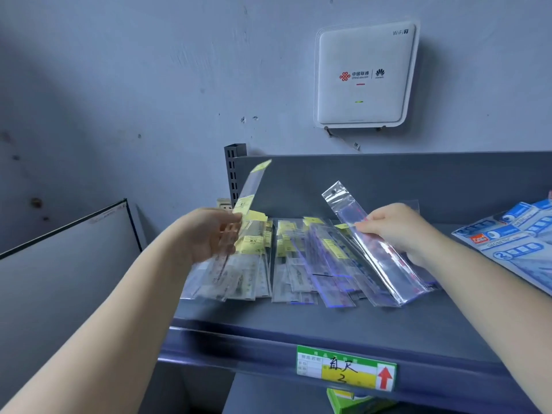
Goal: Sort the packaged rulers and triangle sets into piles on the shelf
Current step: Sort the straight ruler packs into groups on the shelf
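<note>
both forearms reaching forward, left hand (209,234) and right hand (397,227) each pinching (fingers curled)

Yellow-tagged ruler (250,191): clear sleeve with yellow label, pinched in the left hand (213,234), tilted up and away from it

Clear ruler (375,249): transparent sleeve with punched hang hole at its top, red print inside, gripped mid-length by the right hand (397,231), angled up-left

Ruler piles (286,264): overlapping sleeves with yellow labels, flat on the shelf (343,327) between both hands

Triangle sets (519,243): blue-and-white packs, fanned, right of the right hand
</note>
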Demonstrator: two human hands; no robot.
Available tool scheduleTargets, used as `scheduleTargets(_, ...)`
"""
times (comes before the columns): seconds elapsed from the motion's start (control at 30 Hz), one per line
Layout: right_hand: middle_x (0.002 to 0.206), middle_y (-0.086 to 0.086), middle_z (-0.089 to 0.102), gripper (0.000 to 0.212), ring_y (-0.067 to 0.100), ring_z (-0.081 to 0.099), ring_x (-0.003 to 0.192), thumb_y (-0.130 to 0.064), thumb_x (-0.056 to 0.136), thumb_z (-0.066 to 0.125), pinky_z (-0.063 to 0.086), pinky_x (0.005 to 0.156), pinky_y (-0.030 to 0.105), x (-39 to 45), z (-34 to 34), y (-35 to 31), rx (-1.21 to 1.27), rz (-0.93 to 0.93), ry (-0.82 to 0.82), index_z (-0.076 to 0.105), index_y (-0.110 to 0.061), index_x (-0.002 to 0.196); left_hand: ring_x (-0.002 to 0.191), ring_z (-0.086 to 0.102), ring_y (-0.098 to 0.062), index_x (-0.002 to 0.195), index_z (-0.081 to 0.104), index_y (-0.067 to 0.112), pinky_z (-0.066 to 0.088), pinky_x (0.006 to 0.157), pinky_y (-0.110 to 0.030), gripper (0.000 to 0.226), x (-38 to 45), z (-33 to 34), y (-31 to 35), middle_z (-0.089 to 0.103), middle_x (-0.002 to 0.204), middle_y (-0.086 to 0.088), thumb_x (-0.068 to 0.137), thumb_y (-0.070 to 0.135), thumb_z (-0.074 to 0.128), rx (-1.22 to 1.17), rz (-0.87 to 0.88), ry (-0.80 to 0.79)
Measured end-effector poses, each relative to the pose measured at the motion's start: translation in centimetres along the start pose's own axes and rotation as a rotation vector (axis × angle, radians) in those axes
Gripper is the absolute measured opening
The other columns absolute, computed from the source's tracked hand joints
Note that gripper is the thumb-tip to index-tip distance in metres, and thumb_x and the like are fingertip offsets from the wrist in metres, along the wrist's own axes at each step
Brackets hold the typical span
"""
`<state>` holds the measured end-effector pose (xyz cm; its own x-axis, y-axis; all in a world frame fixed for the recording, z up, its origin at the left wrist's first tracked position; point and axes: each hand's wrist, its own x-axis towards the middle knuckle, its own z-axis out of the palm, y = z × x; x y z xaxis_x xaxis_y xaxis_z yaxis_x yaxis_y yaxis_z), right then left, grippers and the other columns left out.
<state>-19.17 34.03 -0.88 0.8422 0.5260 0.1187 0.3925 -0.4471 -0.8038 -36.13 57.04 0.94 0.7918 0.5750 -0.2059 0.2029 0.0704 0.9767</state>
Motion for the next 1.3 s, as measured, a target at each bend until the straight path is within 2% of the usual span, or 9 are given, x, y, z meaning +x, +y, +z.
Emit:
scheduleTargets(0.1,0.064,0.014,0.052,0.019,0.026,0.044,0.053,-0.008,0.089,0.055,0.035,0.053,0.027,-0.1,-0.5,-0.4,0.110,0.017,-0.010,0.060,-0.005,0.071,0.054,0.051,-0.019,0.084,0.056,0.001,0.050,0.042,-0.024,0.009,0.1,-0.6,-0.7,0.052,0.071,-0.010,0.091,-0.001,0.052,0.162,0.014,0.163)
scheduleTargets(0.2,0.067,0.009,0.057,0.020,0.015,0.053,0.046,0.003,0.089,0.045,0.039,0.046,0.023,-0.1,-2.0,-0.9,0.279,0.061,0.046,0.060,-0.005,0.079,0.052,0.041,-0.020,0.091,0.062,-0.005,0.037,0.042,-0.019,0.010,0.6,-0.7,-1.8,0.049,0.070,-0.013,0.085,-0.003,0.055,0.473,0.065,0.286)
scheduleTargets(0.33,0.069,0.008,0.056,0.025,0.017,0.054,0.053,0.006,0.087,0.042,0.040,0.050,0.023,-0.4,-4.4,-0.7,0.358,0.074,0.173,0.058,-0.009,0.074,0.052,0.040,-0.024,0.077,0.062,0.006,0.034,0.050,-0.022,0.011,1.0,-0.5,-3.0,0.054,0.067,-0.012,0.078,0.016,0.067,0.839,0.179,0.410)
scheduleTargets(0.47,0.070,0.008,0.056,0.025,0.018,0.053,0.056,0.005,0.089,0.042,0.039,0.055,0.025,-0.5,-6.0,0.3,0.358,0.106,0.214,0.058,-0.009,0.076,0.064,0.054,-0.024,0.086,0.060,0.013,0.041,0.064,-0.027,0.032,1.6,-0.7,-3.9,0.064,0.075,-0.007,0.079,0.044,0.067,1.007,0.164,0.427)
scheduleTargets(0.7,0.073,0.008,0.056,0.018,0.017,0.053,0.059,0.004,0.092,0.043,0.039,0.055,0.025,-0.9,-5.4,1.9,0.306,0.123,0.133,0.059,-0.003,0.099,0.082,0.055,-0.023,0.105,0.063,0.013,0.038,0.070,-0.027,0.042,2.2,-1.2,-4.2,0.059,0.070,-0.002,0.082,0.048,0.065,0.958,0.145,0.445)
scheduleTargets(0.93,0.072,0.008,0.056,0.016,0.018,0.053,0.061,0.003,0.093,0.045,0.040,0.055,0.025,-0.7,-4.5,2.0,0.270,0.122,0.091,0.059,-0.002,0.100,0.073,0.051,-0.021,0.081,0.059,0.018,0.037,0.063,-0.026,0.033,1.9,-0.5,-4.8,0.057,0.079,-0.004,0.082,0.051,0.063,0.971,0.166,0.409)
scheduleTargets(1.17,0.073,0.008,0.056,0.015,0.017,0.053,0.061,0.000,0.093,0.047,0.040,0.056,0.025,-0.4,-4.4,2.5,0.213,0.148,0.094,0.060,-0.004,0.101,0.078,0.056,-0.020,0.085,0.066,0.017,0.043,0.071,-0.027,0.037,2.0,-0.5,-5.0,0.064,0.089,-0.002,0.082,0.054,0.061,0.958,0.175,0.413)
scheduleTargets(1.23,0.072,0.007,0.056,0.014,0.016,0.051,0.059,-0.002,0.093,0.049,0.037,0.054,0.025,-0.2,-4.6,2.9,0.172,0.156,0.133,0.061,-0.005,0.101,0.085,0.058,-0.021,0.093,0.069,0.015,0.046,0.075,-0.029,0.042,2.0,-0.5,-5.0,0.068,0.098,-0.005,0.081,0.054,0.062,0.960,0.191,0.437)
scheduleTargets(1.3,0.072,0.006,0.056,0.015,0.016,0.048,0.058,-0.004,0.093,0.050,0.034,0.053,0.024,0.0,-5.1,3.3,0.131,0.171,0.172,0.063,-0.005,0.101,0.106,0.055,-0.024,0.110,0.065,0.021,0.045,0.086,-0.033,0.052,1.9,-0.6,-4.6,0.063,0.115,-0.006,0.077,0.061,0.062,1.044,0.193,0.482)
